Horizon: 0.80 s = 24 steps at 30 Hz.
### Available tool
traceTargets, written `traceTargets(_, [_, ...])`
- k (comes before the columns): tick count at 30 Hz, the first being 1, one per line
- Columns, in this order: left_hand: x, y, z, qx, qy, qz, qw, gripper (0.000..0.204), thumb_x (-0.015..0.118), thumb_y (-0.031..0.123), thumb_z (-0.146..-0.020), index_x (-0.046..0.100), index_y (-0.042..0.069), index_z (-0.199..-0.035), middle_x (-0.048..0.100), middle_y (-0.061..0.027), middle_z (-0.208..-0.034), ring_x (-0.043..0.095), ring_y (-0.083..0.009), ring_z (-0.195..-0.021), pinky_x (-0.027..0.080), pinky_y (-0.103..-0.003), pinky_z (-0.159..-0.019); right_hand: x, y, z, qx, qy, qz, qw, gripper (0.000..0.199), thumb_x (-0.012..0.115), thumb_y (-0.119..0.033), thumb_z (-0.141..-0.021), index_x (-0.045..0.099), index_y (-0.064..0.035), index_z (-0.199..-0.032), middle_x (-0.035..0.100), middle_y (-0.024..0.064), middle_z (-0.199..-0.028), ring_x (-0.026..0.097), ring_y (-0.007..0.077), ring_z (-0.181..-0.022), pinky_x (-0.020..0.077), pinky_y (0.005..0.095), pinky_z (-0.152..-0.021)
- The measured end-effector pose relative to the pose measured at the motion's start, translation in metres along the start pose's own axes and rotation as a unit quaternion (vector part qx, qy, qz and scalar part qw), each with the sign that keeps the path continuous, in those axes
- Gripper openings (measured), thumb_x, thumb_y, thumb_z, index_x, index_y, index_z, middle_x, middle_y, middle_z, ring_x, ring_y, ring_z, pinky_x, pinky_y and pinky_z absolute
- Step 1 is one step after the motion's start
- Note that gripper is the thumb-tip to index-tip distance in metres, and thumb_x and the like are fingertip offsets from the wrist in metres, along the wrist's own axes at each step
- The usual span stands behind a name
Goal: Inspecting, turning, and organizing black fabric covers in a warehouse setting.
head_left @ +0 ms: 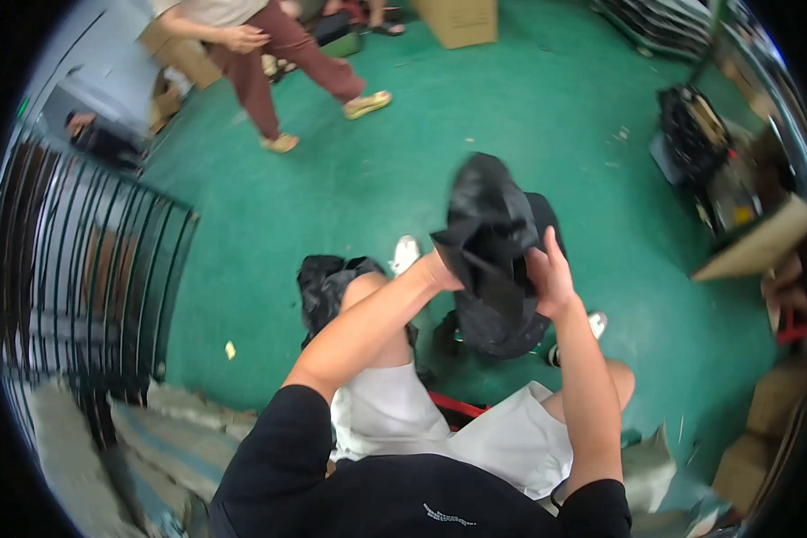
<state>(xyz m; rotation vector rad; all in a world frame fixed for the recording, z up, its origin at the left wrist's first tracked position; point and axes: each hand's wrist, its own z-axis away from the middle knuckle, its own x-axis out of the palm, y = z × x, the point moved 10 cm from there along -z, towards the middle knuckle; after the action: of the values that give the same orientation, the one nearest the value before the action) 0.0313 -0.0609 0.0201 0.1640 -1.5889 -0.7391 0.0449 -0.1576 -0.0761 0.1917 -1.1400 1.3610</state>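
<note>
Both hands' grip, left hand (pixel 439 267) and right hand (pixel 550 273), around black garment (pixel 489 238) between them.

The black garment (pixel 489 235) between your left hand (pixel 439 267) and right hand (pixel 550 276) is soft matt cloth, crumpled in many folds. A second black bundle (pixel 325 282) near your left knee looks like the same matt fabric. Your shorts (pixel 511 439) are pale, smooth cloth. The floor (pixel 529 117) is a green painted surface, a little glossy, with small scuffs. On the left, the railing (pixel 99 260) is dark metal bars. The boxes (pixel 457 20) far away are brown matt cardboard.
</note>
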Motion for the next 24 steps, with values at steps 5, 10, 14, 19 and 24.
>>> traceTargets(5, [-0.036,-0.048,-0.038,-0.079,0.095,-0.075,0.989,0.036,0.063,0.033,-0.091,0.062,0.004,-0.113,0.065,-0.0078,-0.109,0.063,-0.0241,-0.095,0.052,-0.039,-0.088,-0.027,-0.055,0.018,-0.201,0.108,-0.078,0.971,0.055,0.047,-0.045,-0.096,0.049,-0.0067,-0.135,0.054,0.0103,-0.135,0.053,0.0252,-0.120,0.0407,0.0404,-0.106])
traceTargets(10, [-0.145,-0.030,-0.041,-0.061,0.356,-0.130,0.923,0.031,0.055,0.037,-0.094,0.062,0.008,-0.102,0.067,-0.0063,-0.095,0.061,-0.0225,-0.093,0.046,-0.040,-0.085,-0.055,-0.108,0.045,-0.396,0.321,0.177,0.842,0.031,0.058,-0.016,-0.091,0.058,-0.0024,-0.119,0.062,0.0115,-0.118,0.058,0.0198,-0.106,0.0455,0.0350,-0.092])
traceTargets(14, [-0.089,-0.008,-0.060,0.040,0.298,-0.286,0.910,0.046,0.053,0.043,-0.097,0.058,0.003,-0.118,0.064,-0.0140,-0.115,0.057,-0.0238,-0.109,0.040,-0.035,-0.098,-0.047,-0.114,0.075,-0.477,0.388,0.366,0.698,0.027,0.061,-0.005,-0.083,0.060,0.0023,-0.108,0.068,0.0150,-0.103,0.063,0.0235,-0.099,0.0470,0.0334,-0.087])
traceTargets(19, [-0.003,-0.026,-0.059,0.067,0.037,-0.471,0.879,0.074,0.074,0.038,-0.084,0.040,-0.002,-0.136,0.051,-0.0145,-0.128,0.047,-0.0231,-0.122,0.037,-0.037,-0.104,-0.024,-0.101,0.072,-0.395,0.408,0.422,0.707,0.031,0.062,0.003,-0.075,0.059,0.0016,-0.106,0.067,0.0193,-0.092,0.067,0.0302,-0.092,0.0500,0.0354,-0.082])
traceTargets(24, [-0.016,-0.031,-0.055,0.035,0.090,-0.630,0.771,0.075,0.077,0.016,-0.072,0.040,-0.001,-0.135,0.055,-0.0217,-0.124,0.053,-0.0300,-0.121,0.042,-0.038,-0.101,-0.036,-0.090,0.044,-0.386,0.276,0.227,0.850,0.021,0.066,-0.005,-0.087,0.062,0.0030,-0.106,0.068,0.0073,-0.094,0.063,0.0144,-0.083,0.0503,0.0289,-0.075])
